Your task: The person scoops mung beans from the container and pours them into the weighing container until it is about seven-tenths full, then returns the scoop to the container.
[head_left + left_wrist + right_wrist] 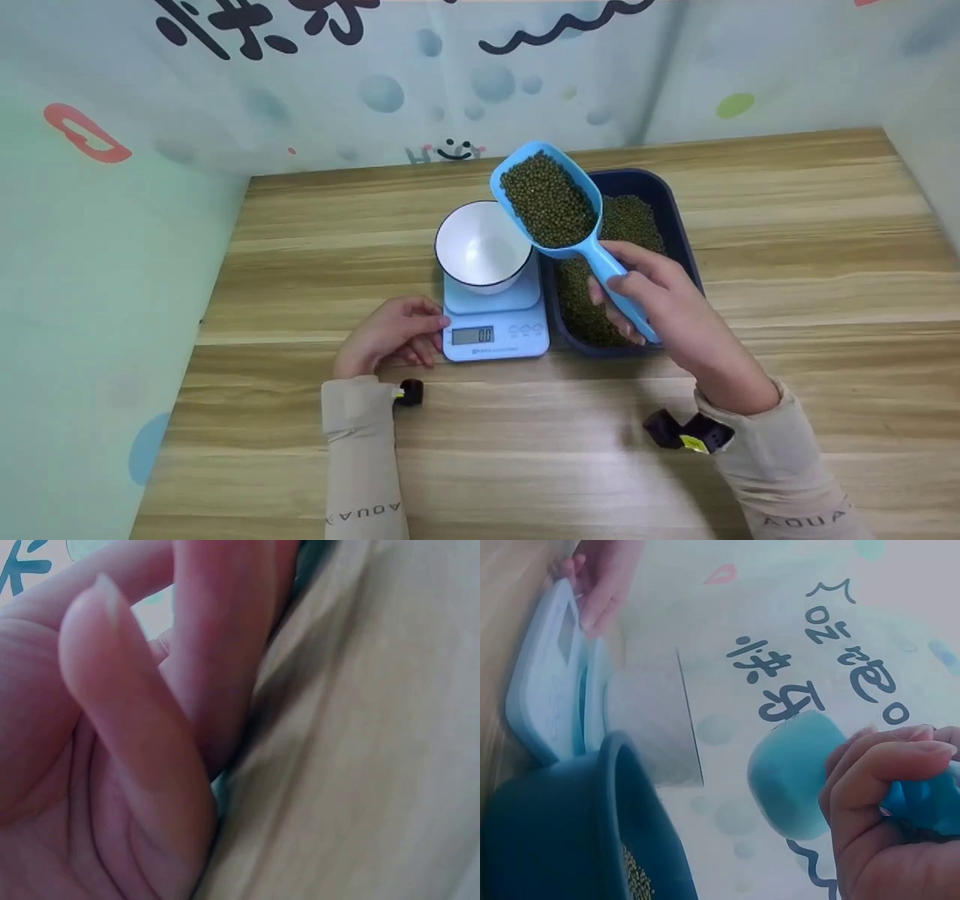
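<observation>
My right hand (667, 300) grips the handle of a light blue scoop (606, 270), heaped with small green mung beans (547, 201). The scoop is raised, its bowl overlapping the right rim of a white bowl (480, 247) in the head view. That bowl, bare inside, stands on a light blue kitchen scale (495, 341) whose display reads 0.0. My left hand (394, 334) rests on the table at the scale's left edge, thumb tip touching it and fingers loosely bent. From the right wrist, the underside of the scoop (795, 772) shows beyond the curled fingers (877, 772).
A dark blue tub (679, 225) of mung beans stands right beside the scale, partly under the scoop and right hand. The wooden table (300, 285) reaches back to a printed curtain (315, 105). A black wrist camera (686, 433) is worn at the right cuff.
</observation>
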Motion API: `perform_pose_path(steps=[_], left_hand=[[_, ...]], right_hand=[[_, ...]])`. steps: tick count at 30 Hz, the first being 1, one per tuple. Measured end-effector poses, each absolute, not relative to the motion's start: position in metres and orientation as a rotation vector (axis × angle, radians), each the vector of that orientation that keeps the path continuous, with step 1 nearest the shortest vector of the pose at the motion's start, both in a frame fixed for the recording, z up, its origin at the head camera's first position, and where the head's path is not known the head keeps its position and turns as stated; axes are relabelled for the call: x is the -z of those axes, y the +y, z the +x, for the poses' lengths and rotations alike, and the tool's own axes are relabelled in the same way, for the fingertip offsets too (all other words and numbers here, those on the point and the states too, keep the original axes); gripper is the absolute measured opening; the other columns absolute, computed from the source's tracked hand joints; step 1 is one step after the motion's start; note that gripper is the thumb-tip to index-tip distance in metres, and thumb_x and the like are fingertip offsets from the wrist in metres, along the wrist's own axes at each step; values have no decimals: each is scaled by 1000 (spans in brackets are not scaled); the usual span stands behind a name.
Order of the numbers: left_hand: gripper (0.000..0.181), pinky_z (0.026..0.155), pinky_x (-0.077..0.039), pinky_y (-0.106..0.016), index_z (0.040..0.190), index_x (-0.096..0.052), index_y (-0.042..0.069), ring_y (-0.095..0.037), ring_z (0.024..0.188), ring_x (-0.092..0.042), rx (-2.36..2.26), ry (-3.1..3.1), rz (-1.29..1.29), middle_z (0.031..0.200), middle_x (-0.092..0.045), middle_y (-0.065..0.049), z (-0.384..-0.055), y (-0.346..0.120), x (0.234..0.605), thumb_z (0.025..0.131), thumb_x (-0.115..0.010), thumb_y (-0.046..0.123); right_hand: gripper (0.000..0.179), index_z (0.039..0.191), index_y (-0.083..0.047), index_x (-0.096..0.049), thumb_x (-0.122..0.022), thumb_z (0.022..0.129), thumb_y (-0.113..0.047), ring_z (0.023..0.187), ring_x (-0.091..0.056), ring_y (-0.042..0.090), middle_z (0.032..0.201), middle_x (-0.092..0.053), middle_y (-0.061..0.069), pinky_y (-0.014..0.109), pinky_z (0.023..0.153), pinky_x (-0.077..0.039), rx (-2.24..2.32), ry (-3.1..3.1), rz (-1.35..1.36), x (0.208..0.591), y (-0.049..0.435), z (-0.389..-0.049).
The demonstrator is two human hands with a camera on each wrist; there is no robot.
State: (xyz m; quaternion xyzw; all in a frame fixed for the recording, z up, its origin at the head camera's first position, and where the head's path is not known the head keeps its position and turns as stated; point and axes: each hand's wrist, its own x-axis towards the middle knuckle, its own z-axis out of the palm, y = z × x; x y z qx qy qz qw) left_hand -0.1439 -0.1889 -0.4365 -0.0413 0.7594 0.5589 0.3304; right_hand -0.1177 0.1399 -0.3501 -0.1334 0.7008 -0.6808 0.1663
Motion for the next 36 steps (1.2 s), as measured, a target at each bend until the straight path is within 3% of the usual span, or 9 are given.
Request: perform_pose_path(steps=[14,24,36], left_hand=[[33,46,-47,-26,107,-52,2,-24,56,-63,-1499,1966,-136,83,-64,-18,-143,-190,440,84,-63,24],[34,48,-48,-28,107,-52,3,-25,57,-63,-1488,1966,-135,84,-64,-19,-146,-191,445,84,-63,25],[43,45,-47,-26,105,-54,6,-26,57,-63,-1490,2008,-122,84,-64,-18,-150,-196,465,78,-67,37]], right_hand=[[32,126,-15,-49,-46,94,-20,50,-48,21,102,-63,10,30,41,-40,1820,2106,-549,350,138,-118],[46,133,-16,-42,-40,90,0,56,-51,24,111,-60,11,32,47,-45,1874,2033,-549,349,140,-116],[44,134,-19,-40,-49,92,-9,56,-55,25,111,-61,6,33,48,-48,1801,2164,-642,348,142,-116]])
